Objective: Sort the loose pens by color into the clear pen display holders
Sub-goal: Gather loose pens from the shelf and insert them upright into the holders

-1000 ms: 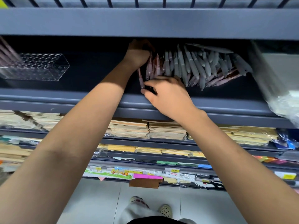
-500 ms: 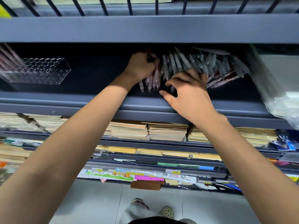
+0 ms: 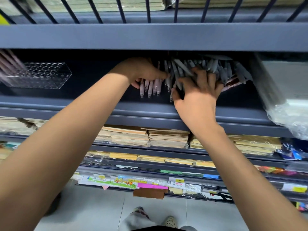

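A heap of loose pens lies on the dark shelf [image 3: 100, 100]. My left hand [image 3: 143, 72] grips a bunch of pink pens [image 3: 150, 88], whose tips stick out below its fingers. Just to the right, my right hand [image 3: 198, 87] lies spread on the grey pens [image 3: 215, 67], fingers curled into the heap. A few dark red pens [image 3: 231, 82] show at the heap's right edge. At the shelf's left stands a clear pen display holder [image 3: 43, 75] with rows of holes; blurred pink pens [image 3: 8, 64] stand in its far left end.
The upper shelf's front edge [image 3: 150, 37] hangs close above the hands. A clear plastic-wrapped pack [image 3: 283, 97] fills the shelf's right end. Lower shelves hold stacks of notebooks [image 3: 146, 137] and coloured paper packs. Tiled floor and my feet [image 3: 166, 220] show below.
My left hand has gathered the pink pens into a tighter bunch. My right hand has moved right and further up onto the grey pens.
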The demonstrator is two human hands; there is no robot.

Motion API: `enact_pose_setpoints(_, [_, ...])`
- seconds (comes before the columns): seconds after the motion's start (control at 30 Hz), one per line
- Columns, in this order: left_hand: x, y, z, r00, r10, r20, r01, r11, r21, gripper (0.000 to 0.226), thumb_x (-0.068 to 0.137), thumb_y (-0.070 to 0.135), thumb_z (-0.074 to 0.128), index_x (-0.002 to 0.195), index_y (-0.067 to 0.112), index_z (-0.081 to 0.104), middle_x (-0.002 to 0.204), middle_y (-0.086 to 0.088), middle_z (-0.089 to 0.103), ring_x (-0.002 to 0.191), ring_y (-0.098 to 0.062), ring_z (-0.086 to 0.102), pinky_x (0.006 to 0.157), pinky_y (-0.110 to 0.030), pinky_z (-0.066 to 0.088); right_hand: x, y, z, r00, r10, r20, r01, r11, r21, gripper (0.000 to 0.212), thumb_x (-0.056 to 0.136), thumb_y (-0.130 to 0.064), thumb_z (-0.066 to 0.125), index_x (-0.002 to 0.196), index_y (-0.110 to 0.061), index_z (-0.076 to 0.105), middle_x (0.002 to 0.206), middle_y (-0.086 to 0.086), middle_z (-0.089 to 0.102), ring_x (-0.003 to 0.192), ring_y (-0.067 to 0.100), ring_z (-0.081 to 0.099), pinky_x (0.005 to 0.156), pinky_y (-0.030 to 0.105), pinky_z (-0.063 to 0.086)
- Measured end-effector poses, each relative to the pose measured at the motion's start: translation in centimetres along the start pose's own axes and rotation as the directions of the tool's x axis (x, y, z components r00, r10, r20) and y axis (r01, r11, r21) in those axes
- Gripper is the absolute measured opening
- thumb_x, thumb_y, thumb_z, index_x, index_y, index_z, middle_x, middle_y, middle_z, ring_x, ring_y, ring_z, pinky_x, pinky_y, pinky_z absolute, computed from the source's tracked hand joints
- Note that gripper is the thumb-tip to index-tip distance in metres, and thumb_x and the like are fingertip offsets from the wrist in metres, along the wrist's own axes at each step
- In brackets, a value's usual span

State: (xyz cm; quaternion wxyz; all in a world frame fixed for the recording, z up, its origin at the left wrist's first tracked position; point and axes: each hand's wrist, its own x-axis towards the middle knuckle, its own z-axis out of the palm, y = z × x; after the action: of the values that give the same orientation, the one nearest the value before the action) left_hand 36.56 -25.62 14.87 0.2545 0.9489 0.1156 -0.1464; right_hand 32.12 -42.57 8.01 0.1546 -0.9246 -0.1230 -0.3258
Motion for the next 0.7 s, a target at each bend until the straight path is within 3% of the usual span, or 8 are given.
enact_pose_setpoints(0.07, [0.5,0.5,-0.1,0.998,-0.061,-0.016,0.060,0.997,-0.044,0.046,0.095,0.060,0.049,0.081,0.019,0.064,0.094,-0.009,0.071,0.099,-0.024,0.063,0.085,-0.036,0.055,0.0,0.1,0.1,0.999,0.026,0.027,-0.026,1.000,0.014,0.022,0.077,-0.034,0.061,0.093,-0.020,0.070,0.128,0.009,0.055,0.116,0.036,0.047,0.092,0.042,0.029])
enact_pose_setpoints(0.2, [0.8,1.9,0.0,0.992,-0.097,0.076,0.096,0.995,0.020,0.051,0.095,0.057,0.049,0.073,0.016,0.067,0.072,-0.009,0.072,0.077,-0.024,0.060,0.067,-0.027,0.046,0.3,0.2,0.2,0.995,0.082,0.064,-0.089,0.990,0.113,0.023,0.077,-0.031,0.062,0.096,-0.021,0.070,0.130,0.008,0.054,0.122,0.035,0.045,0.102,0.044,0.026])
enact_pose_setpoints(0.27, [0.8,2.6,-0.1,0.986,-0.125,0.108,0.119,0.991,0.062,0.043,0.094,0.049,0.054,0.073,0.013,0.066,0.066,-0.009,0.070,0.079,-0.027,0.060,0.064,-0.027,0.046,0.4,0.4,0.2,0.992,0.093,0.080,-0.104,0.984,0.145,0.026,0.077,-0.028,0.061,0.101,-0.020,0.071,0.129,0.009,0.055,0.122,0.035,0.045,0.104,0.043,0.027])
enact_pose_setpoints(0.37, [1.2,2.9,-0.3,0.991,-0.127,0.030,0.125,0.991,0.041,0.027,0.092,0.044,0.055,0.082,0.019,0.055,0.088,-0.006,0.058,0.085,-0.023,0.053,0.072,-0.034,0.049,0.5,0.5,0.1,0.993,0.084,0.083,-0.096,0.985,0.146,0.028,0.080,-0.026,0.060,0.106,-0.019,0.071,0.128,0.007,0.057,0.123,0.034,0.045,0.104,0.043,0.027])
enact_pose_setpoints(0.5, [1.7,2.8,-0.4,0.990,-0.133,0.040,0.130,0.988,0.086,0.026,0.095,0.036,0.053,0.081,0.014,0.056,0.084,-0.008,0.056,0.072,-0.019,0.051,0.065,-0.031,0.046,0.4,0.6,0.1,0.996,0.068,0.054,-0.077,0.983,0.170,0.025,0.083,-0.027,0.060,0.101,-0.015,0.072,0.120,0.004,0.064,0.125,0.030,0.044,0.102,0.037,0.022])
enact_pose_setpoints(0.63, [2.3,2.9,-0.3,0.986,-0.143,0.080,0.127,0.976,0.177,0.026,0.097,0.033,0.055,0.099,0.008,0.062,0.104,-0.017,0.060,0.085,-0.026,0.056,0.061,-0.034,0.046,0.4,0.7,0.2,0.996,0.071,0.055,-0.080,0.978,0.193,0.024,0.084,-0.025,0.059,0.101,-0.015,0.072,0.121,0.003,0.064,0.126,0.028,0.044,0.103,0.036,0.021])
enact_pose_setpoints(0.7, [2.4,3.1,-0.2,0.988,-0.137,0.077,0.119,0.972,0.203,0.026,0.098,0.032,0.053,0.091,0.008,0.060,0.099,-0.018,0.059,0.076,-0.025,0.055,0.059,-0.034,0.046,0.5,0.6,0.2,0.996,0.072,0.060,-0.082,0.979,0.186,0.023,0.084,-0.025,0.059,0.101,-0.017,0.072,0.121,0.001,0.064,0.126,0.027,0.043,0.103,0.036,0.021])
